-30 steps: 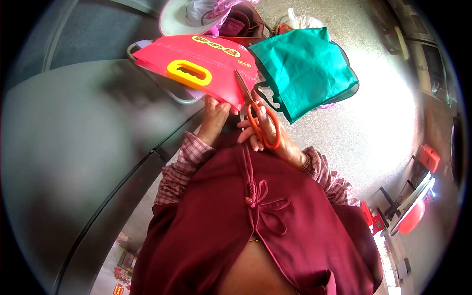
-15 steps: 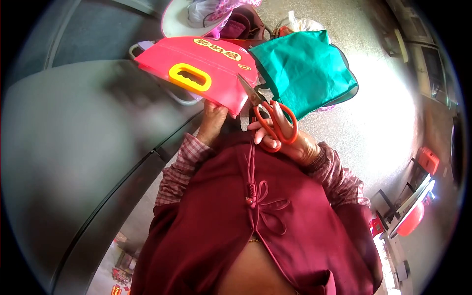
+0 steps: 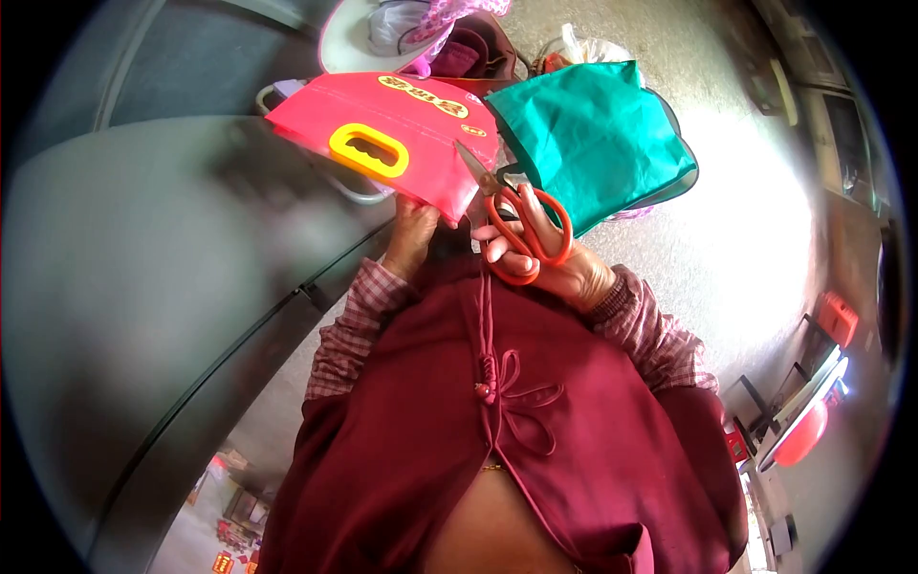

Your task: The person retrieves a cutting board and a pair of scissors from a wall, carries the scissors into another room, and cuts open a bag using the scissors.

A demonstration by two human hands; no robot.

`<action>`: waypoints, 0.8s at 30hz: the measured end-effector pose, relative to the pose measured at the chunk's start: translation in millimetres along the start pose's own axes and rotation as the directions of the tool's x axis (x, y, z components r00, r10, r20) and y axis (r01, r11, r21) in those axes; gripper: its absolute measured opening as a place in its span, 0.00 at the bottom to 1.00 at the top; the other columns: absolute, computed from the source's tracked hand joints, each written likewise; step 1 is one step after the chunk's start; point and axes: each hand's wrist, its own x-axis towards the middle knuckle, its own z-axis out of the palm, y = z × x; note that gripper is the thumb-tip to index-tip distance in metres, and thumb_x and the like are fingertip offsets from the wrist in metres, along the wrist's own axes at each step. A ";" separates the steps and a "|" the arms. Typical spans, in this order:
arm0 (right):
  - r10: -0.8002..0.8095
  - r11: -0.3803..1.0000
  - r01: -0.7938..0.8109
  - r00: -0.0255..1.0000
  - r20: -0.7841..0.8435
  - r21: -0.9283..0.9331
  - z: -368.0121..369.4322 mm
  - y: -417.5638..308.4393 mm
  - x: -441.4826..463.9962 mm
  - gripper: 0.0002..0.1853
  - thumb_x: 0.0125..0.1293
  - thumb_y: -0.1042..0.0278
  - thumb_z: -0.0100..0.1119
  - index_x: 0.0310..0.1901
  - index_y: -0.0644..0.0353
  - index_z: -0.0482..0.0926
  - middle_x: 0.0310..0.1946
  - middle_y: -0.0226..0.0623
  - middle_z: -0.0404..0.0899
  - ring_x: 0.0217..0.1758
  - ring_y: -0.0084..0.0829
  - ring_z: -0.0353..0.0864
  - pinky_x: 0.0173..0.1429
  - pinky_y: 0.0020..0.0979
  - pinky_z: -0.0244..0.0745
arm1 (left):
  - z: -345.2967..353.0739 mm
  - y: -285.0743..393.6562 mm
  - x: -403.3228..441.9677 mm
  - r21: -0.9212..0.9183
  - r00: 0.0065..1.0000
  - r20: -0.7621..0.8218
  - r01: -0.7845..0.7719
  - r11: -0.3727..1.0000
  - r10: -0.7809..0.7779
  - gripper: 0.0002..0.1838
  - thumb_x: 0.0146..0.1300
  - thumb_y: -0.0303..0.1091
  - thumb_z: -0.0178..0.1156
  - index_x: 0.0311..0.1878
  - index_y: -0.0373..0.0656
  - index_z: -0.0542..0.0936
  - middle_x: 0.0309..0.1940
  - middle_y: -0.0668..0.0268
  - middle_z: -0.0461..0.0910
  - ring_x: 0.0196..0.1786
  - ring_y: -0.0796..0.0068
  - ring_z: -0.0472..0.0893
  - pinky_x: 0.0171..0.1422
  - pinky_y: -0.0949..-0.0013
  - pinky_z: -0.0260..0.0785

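A red package with a yellow handle hangs in front of me, and my left hand grips its lower edge, the fingers partly hidden behind it. My right hand has its fingers wrapped round the orange handles of a pair of scissors. The scissors' metal blades point up and left, the tip over the right part of the package. Just right of the package is a green bag, close beyond my right hand.
A grey table with a dark edge fills the left side. Behind the package stand a white and pink container and a plastic bag. Red and white items are at the far right.
My right hand and the scissors have moved a little right and down since the earliest frame, then slightly back left. The package's lower corner has dropped slightly. My left hand keeps its hold.
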 end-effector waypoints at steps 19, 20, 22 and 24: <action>-0.114 0.792 -0.080 0.955 -0.275 -0.605 0.3 -12.3 0.0 0.46 0.63 0.27 0.46 0.54 0.74 0.71 0.37 0.47 0.83 0.33 0.26 0.83 0.34 0.19 0.73 | 26.8 20.4 -6.0 0.152 0.991 -0.133 0.009 0.988 0.011 0.07 0.64 0.28 0.53 0.39 0.37 0.80 0.28 0.67 0.80 0.28 0.80 0.78 0.30 0.75 0.69; -0.085 0.818 -0.097 0.954 -0.286 -0.567 0.9 -12.9 -0.5 0.46 0.63 0.26 0.45 0.55 0.74 0.69 0.39 0.48 0.83 0.35 0.25 0.83 0.35 0.19 0.73 | 31.0 22.7 -6.9 0.136 0.989 -0.149 0.001 0.991 0.020 0.07 0.64 0.27 0.53 0.37 0.36 0.80 0.25 0.67 0.80 0.25 0.80 0.77 0.28 0.75 0.68; -0.036 0.863 -0.123 0.952 -0.303 -0.490 0.3 -14.4 -0.3 0.47 0.62 0.25 0.45 0.57 0.74 0.67 0.42 0.49 0.82 0.38 0.28 0.84 0.35 0.19 0.73 | 39.8 28.2 -9.0 0.103 0.982 -0.188 -0.002 0.995 0.022 0.08 0.64 0.28 0.53 0.36 0.36 0.80 0.24 0.67 0.80 0.25 0.80 0.77 0.28 0.75 0.67; 0.002 0.900 -0.140 0.948 -0.319 -0.413 -4.4 -15.0 1.2 0.48 0.60 0.24 0.47 0.57 0.72 0.68 0.42 0.51 0.82 0.40 0.35 0.86 0.33 0.20 0.75 | 42.5 30.4 -9.8 0.124 0.979 -0.201 -0.006 0.992 0.031 0.08 0.64 0.29 0.54 0.35 0.36 0.81 0.23 0.67 0.79 0.25 0.80 0.76 0.28 0.75 0.67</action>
